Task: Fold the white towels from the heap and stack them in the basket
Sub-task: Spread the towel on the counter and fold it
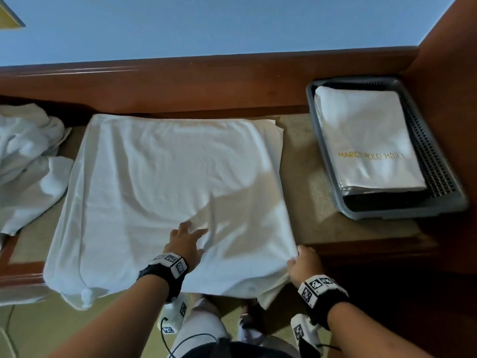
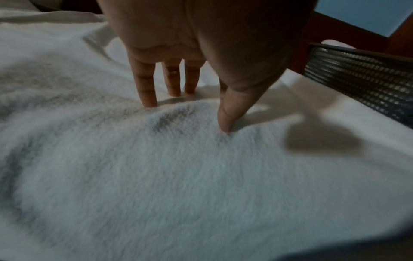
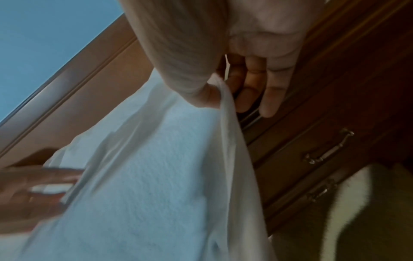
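Note:
A large white towel (image 1: pixel 165 192) lies spread on the table, folded over, its near edge hanging off the front. My left hand (image 1: pixel 187 240) rests on it near the front with straight fingers (image 2: pixel 147 91) pressing the cloth (image 2: pixel 201 176). My right hand (image 1: pixel 300 259) pinches the towel's near right corner between thumb and fingers (image 3: pixel 252 88), and the cloth (image 3: pixel 156 176) hangs from that pinch. A grey basket (image 1: pixel 449 192) at the right holds a stack of folded white towels (image 1: pixel 366 140) with gold lettering. The unfolded heap (image 1: pixel 28 156) lies at the left.
A raised wooden ledge (image 1: pixel 206 81) runs along the back of the table, with a blue wall behind. A wooden side panel (image 1: pixel 449 73) stands right of the basket. Drawers with metal handles (image 3: pixel 328 148) are below the table front. My legs are under the edge.

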The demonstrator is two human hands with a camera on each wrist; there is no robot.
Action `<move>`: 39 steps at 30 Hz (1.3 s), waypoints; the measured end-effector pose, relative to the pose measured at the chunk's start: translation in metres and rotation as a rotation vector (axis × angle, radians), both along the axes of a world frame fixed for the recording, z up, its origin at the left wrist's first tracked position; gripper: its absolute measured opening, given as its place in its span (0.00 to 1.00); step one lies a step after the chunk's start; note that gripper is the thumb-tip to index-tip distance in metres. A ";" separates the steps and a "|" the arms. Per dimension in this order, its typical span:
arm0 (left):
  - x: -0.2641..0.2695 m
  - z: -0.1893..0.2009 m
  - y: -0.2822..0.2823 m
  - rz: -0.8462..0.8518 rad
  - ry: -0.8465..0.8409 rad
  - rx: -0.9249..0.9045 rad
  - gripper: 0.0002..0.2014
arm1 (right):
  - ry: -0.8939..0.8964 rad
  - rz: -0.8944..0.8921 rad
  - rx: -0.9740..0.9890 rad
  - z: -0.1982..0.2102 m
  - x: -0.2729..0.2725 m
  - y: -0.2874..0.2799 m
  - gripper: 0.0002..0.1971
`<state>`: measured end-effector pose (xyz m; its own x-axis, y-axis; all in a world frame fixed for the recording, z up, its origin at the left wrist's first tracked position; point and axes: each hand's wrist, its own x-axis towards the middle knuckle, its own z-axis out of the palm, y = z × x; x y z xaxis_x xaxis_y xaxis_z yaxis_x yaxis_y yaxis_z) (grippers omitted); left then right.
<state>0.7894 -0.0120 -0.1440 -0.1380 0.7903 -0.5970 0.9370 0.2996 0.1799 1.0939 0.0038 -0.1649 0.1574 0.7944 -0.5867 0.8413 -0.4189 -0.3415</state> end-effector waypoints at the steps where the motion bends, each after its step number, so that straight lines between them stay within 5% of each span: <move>1: 0.004 0.002 -0.002 -0.025 -0.004 -0.019 0.30 | 0.035 -0.058 0.005 0.000 0.004 0.000 0.03; 7: 0.024 0.004 -0.018 -0.095 -0.015 -0.008 0.31 | 0.244 -0.459 0.084 -0.003 0.017 0.002 0.03; 14: 0.015 0.008 -0.006 -0.179 0.008 -0.029 0.28 | 0.137 -0.309 0.105 0.005 0.029 0.001 0.13; 26: -0.011 0.018 0.028 -0.149 -0.121 -0.078 0.24 | 0.112 -0.025 0.129 0.031 -0.010 0.109 0.19; 39: -0.089 0.022 0.194 0.000 -0.196 0.042 0.16 | 0.073 -0.059 0.140 0.022 -0.073 0.287 0.26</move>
<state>0.7001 0.1817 -0.1221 -0.0226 0.8151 -0.5789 0.8829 0.2879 0.3709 1.0210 0.2910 -0.1433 0.1667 0.8599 -0.4826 0.7876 -0.4105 -0.4595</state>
